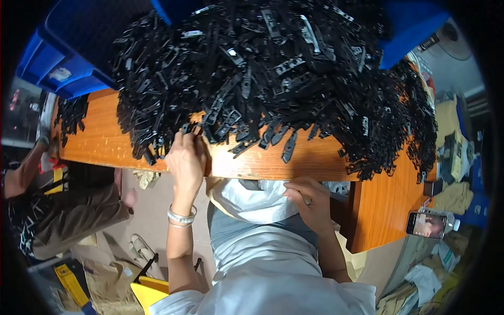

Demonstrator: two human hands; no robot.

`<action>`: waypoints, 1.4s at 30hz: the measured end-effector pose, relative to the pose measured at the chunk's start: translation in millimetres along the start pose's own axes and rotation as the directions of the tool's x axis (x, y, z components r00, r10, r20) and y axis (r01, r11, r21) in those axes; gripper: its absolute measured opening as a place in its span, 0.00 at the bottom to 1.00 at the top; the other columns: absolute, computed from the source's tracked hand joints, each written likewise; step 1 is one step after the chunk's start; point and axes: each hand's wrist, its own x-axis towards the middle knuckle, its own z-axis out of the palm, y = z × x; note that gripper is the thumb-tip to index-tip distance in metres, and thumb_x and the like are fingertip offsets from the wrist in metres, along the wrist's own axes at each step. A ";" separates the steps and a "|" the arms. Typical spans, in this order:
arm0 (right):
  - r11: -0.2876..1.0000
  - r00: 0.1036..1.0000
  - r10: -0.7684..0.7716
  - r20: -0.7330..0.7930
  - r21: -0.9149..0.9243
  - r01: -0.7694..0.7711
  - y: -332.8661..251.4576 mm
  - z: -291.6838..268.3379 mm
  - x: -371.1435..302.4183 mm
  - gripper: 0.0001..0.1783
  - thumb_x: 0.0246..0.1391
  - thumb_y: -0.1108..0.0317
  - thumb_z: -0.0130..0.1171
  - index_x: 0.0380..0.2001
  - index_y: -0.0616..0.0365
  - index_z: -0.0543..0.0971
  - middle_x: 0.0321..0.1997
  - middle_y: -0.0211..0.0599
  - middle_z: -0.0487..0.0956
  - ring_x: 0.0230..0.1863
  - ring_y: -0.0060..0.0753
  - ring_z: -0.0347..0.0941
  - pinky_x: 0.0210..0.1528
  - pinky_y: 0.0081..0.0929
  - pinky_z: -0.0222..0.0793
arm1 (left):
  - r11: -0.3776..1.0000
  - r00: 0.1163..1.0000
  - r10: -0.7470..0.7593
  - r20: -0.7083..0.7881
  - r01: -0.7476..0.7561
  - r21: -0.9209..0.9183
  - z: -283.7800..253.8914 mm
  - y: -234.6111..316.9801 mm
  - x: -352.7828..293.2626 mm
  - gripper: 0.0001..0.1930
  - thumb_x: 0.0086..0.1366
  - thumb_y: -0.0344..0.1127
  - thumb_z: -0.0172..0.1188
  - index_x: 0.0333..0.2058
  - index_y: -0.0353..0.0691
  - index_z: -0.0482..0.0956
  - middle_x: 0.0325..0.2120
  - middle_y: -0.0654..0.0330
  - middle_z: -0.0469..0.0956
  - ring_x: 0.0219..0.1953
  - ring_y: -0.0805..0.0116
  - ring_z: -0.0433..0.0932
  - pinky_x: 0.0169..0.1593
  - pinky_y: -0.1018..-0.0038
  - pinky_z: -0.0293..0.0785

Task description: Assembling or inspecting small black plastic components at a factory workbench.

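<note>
A large heap of small black plastic parts point(252, 68) covers most of the wooden table point(105, 142). At the heap's near edge, left of the middle, my left hand point(186, 160) has its fingers bent and pressed together on a black plastic part point(185, 127). My right hand point(311, 202) is by the table's front edge, beside an open white bag point(254, 202) on my lap. Its thumb and fingers are curled together; whatever they hold, if anything, is hidden.
Blue plastic crates point(63, 68) stand at the far left, and a blue bin point(415, 31) at the far right. A phone point(426, 224) is propped at the right by a clear bottle. Another person's arm point(26, 170) shows at the left, near a smaller pile of black parts point(71, 115).
</note>
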 end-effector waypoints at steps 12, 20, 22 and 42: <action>0.699 0.866 -0.085 -0.493 -0.649 -0.301 21.9 -32.0 13.5 0.10 0.48 0.74 0.55 0.37 0.61 0.76 0.31 0.44 0.77 0.29 0.43 0.75 0.29 0.28 0.69 | 0.948 0.999 -0.007 -0.047 -0.008 -0.318 -11.5 34.8 -11.7 0.05 0.55 0.23 0.55 0.31 0.30 0.71 0.37 0.49 0.71 0.38 0.55 0.72 0.40 0.69 0.69; 0.798 0.979 0.002 -0.203 -0.590 -0.124 7.9 -8.0 9.6 0.11 0.45 0.73 0.57 0.36 0.58 0.75 0.33 0.41 0.75 0.29 0.43 0.74 0.28 0.29 0.68 | 0.790 0.993 -0.024 0.116 0.090 -0.606 -3.7 69.0 -24.0 0.15 0.53 0.21 0.57 0.40 0.30 0.67 0.33 0.49 0.72 0.31 0.60 0.73 0.35 0.72 0.70; 0.858 0.979 -0.070 -0.192 -0.513 -0.039 9.9 -6.1 11.6 0.10 0.43 0.75 0.57 0.34 0.59 0.75 0.31 0.39 0.72 0.27 0.41 0.71 0.26 0.29 0.67 | 0.774 0.996 0.049 0.071 0.007 -0.633 2.2 71.9 -25.8 0.16 0.53 0.21 0.57 0.41 0.29 0.67 0.33 0.49 0.72 0.31 0.60 0.73 0.35 0.73 0.70; 0.862 0.922 -0.361 -0.142 -0.427 0.272 -20.3 -15.2 4.9 0.15 0.35 0.81 0.61 0.32 0.57 0.77 0.31 0.36 0.70 0.25 0.33 0.65 0.25 0.24 0.62 | 0.381 0.823 0.206 0.529 0.430 -0.818 -3.7 103.9 -35.0 0.19 0.44 0.19 0.63 0.39 0.33 0.76 0.29 0.63 0.74 0.30 0.79 0.70 0.35 0.84 0.66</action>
